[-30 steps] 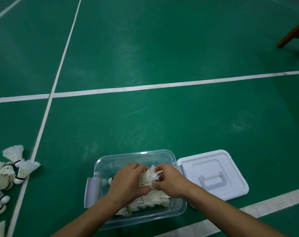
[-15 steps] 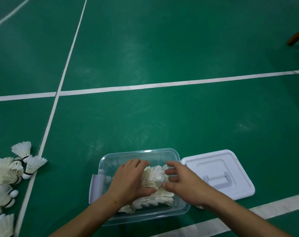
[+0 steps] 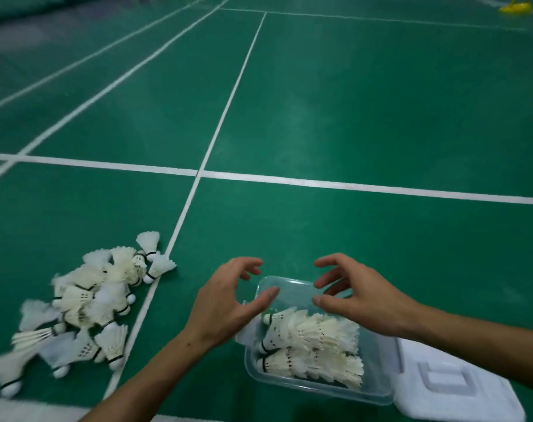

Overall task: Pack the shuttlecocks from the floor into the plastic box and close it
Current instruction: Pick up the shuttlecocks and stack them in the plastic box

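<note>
Floor (image 3: 350, 102): the pile (image 3: 82, 306) sits at lower left of the frame, across a white line from the box (image 3: 289, 287), so most of the job is not yet done. Box is bottom centre, clear plastic, with packed rows (image 3: 314, 339) lying on their sides and filling its near half. The far half looks bare. Lid (image 3: 460, 391) lies flat at bottom right, touching or just beside the box; can't tell which.

Your left hand (image 3: 225, 306) and right hand (image 3: 359, 300) both hover above the box's far end, fingers spread and loosely curved, each grip apart and holding nothing.

Risks: grab too many from the pile and you'll crush feathers or drop some on the way over. Drop them in loosely and they'll knock the rows askew, then the lid won't seat. Overfill and closing it bends the skirts. Box is light, so a knock from your wrist could slide it.

Versus earlier: both hands were down in the box pressing on the shuttlecocks; now they've lifted clear. The view has swung left, bringing the whole pile in.
</note>
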